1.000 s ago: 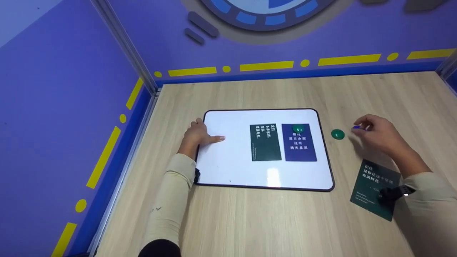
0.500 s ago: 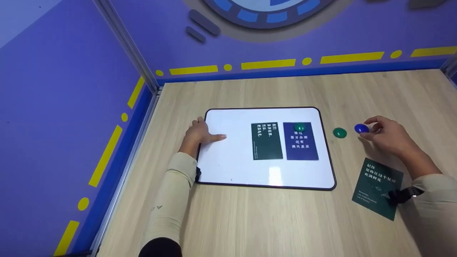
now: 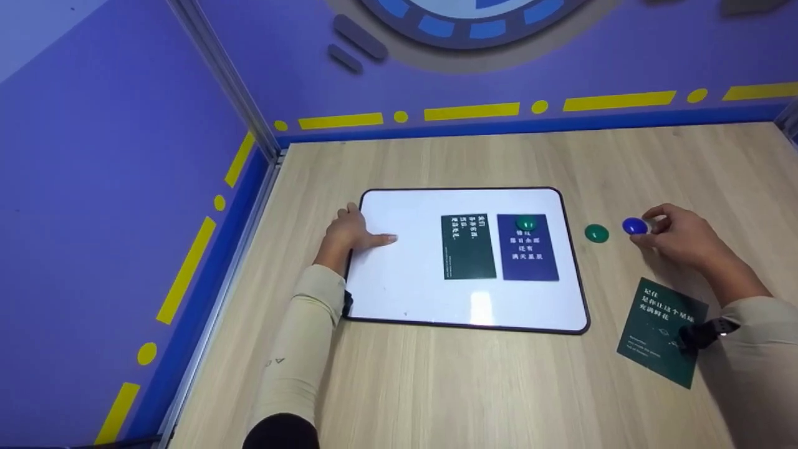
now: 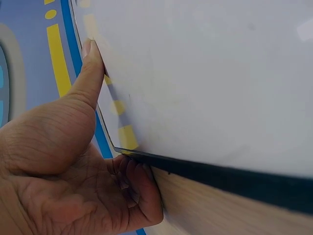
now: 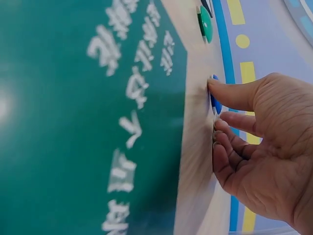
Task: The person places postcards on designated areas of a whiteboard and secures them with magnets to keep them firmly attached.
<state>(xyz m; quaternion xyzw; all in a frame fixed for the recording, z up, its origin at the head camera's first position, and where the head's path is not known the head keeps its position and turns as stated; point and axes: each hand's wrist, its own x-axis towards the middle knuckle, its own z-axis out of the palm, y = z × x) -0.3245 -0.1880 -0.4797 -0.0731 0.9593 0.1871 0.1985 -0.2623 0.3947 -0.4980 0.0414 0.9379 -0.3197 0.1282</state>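
In the head view, my left hand (image 3: 349,234) grips the left edge of a black-framed whiteboard (image 3: 399,280), thumb on its surface and fingers curled at the edge. A dark green card (image 3: 469,255) and a blue card (image 3: 530,268) lie on the board. One green magnet (image 3: 527,222) sits near the blue card's top. Right of the board, my right hand (image 3: 682,237) pinches a round blue magnet (image 3: 634,226) between thumb and index finger at the tabletop. The right wrist view shows the thumb on that blue magnet (image 5: 215,98); its other fingers are curled.
Another green magnet (image 3: 596,233) lies between the board and the blue magnet. A second dark green card (image 3: 651,327) lies tilted on the wooden table (image 3: 461,386), partly under the right wrist camera. Purple walls (image 3: 124,187) stand at the left and back.
My right hand has turned the blue magnet from edge-on to face up, beside the green magnet on the table. My left hand stays on the board.
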